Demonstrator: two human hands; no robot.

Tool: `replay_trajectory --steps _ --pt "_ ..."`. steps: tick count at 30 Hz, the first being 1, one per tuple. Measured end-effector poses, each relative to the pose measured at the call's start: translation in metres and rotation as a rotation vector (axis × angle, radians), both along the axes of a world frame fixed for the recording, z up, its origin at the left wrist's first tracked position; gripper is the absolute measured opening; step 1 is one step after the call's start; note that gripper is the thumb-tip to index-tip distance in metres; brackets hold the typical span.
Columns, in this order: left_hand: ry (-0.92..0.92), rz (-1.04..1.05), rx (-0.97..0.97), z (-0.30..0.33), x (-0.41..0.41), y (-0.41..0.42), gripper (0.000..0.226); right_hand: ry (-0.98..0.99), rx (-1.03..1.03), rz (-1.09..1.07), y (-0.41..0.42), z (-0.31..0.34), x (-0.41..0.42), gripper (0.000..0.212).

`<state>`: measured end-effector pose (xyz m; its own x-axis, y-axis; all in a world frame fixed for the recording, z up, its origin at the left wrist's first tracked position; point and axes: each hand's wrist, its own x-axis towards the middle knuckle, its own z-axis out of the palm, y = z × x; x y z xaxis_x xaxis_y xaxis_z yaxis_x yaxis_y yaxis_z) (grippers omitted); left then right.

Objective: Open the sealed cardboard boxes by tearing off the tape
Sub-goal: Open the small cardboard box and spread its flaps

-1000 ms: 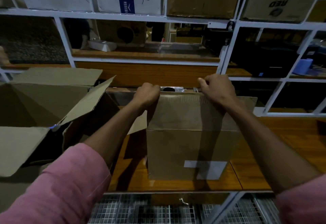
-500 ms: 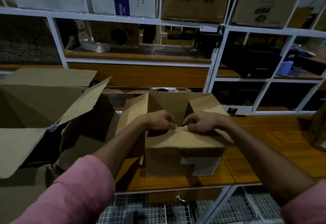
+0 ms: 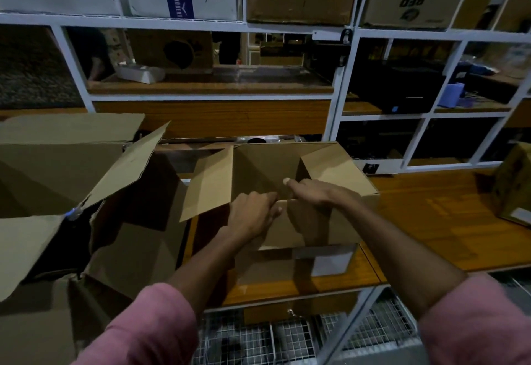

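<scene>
Head view, and I start at the grip: my left hand (image 3: 253, 215) has its fingers curled over the top edge of the near flap (image 3: 287, 226), and my right hand (image 3: 316, 192) clamps that same edge just beside it, thumb sticking up. Both hold cardboard, nothing else. No tape shows between the fingers, though it is dim.

That small box (image 3: 290, 206) sits on the wooden tabletop (image 3: 431, 221), straight ahead of me. Its left flap (image 3: 209, 183) stands out to the side, the right flap (image 3: 330, 169) is lifted, the far one is up, and I can look down into the dark inside. So this box reads as opened; I would say only the near flap is left to fold down.

Left of it, the big box (image 3: 71, 163) lies with flaps spread wide, done as well by the look of it. Over at the right edge another box (image 3: 514, 183) shows only partly, and I cannot tell whether it is sealed.
</scene>
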<state>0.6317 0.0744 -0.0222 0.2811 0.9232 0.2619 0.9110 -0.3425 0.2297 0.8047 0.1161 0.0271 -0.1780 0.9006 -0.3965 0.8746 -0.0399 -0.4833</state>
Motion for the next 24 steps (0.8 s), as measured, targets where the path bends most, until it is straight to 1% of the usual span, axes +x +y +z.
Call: replay_trajectory --steps 3,5,7,9,12,13,14,16,19,21,22,23,24 --pt "-0.011 -0.026 0.078 -0.008 -0.002 -0.001 0.023 -0.085 -0.103 0.053 0.009 -0.003 -0.017 0.074" --pt "-0.005 -0.035 0.106 -0.010 -0.004 -0.003 0.027 -0.111 -0.154 0.058 0.016 -0.012 -0.024 0.077" --pt "0.017 -0.033 0.134 -0.013 -0.004 -0.004 0.030 -0.143 -0.156 0.032 0.020 -0.015 -0.027 0.081" --pt "0.020 -0.020 0.149 -0.014 -0.003 -0.006 0.032 -0.190 -0.051 0.028 0.021 -0.017 -0.029 0.076" --pt "0.001 0.003 0.140 -0.015 -0.003 -0.005 0.031 -0.386 0.281 0.135 0.013 -0.016 -0.030 0.067" --pt "-0.004 0.015 0.129 -0.015 -0.003 -0.005 0.030 -0.403 0.376 0.145 0.010 -0.018 -0.025 0.067" --pt "-0.012 0.033 0.121 -0.015 -0.003 -0.005 0.029 -0.388 0.451 0.121 0.010 -0.021 -0.016 0.066" --pt "-0.022 0.074 0.119 -0.016 0.000 -0.004 0.030 -0.361 0.575 0.003 0.006 -0.026 0.010 0.067" --pt "-0.009 0.131 0.159 -0.020 0.006 -0.004 0.039 -0.435 0.750 -0.194 0.004 -0.038 0.059 0.066" --pt "0.001 0.165 0.199 -0.025 0.009 -0.004 0.043 -0.442 0.771 -0.309 0.004 -0.046 0.090 0.065" --pt "0.005 0.176 0.221 -0.028 0.010 -0.004 0.044 -0.401 0.753 -0.370 0.004 -0.051 0.103 0.065" --pt "0.010 0.181 0.250 -0.031 0.010 -0.004 0.042 -0.313 0.722 -0.418 0.003 -0.056 0.113 0.065" --pt "0.016 0.184 0.286 -0.034 0.010 -0.004 0.041 -0.180 0.689 -0.442 0.000 -0.060 0.119 0.066"
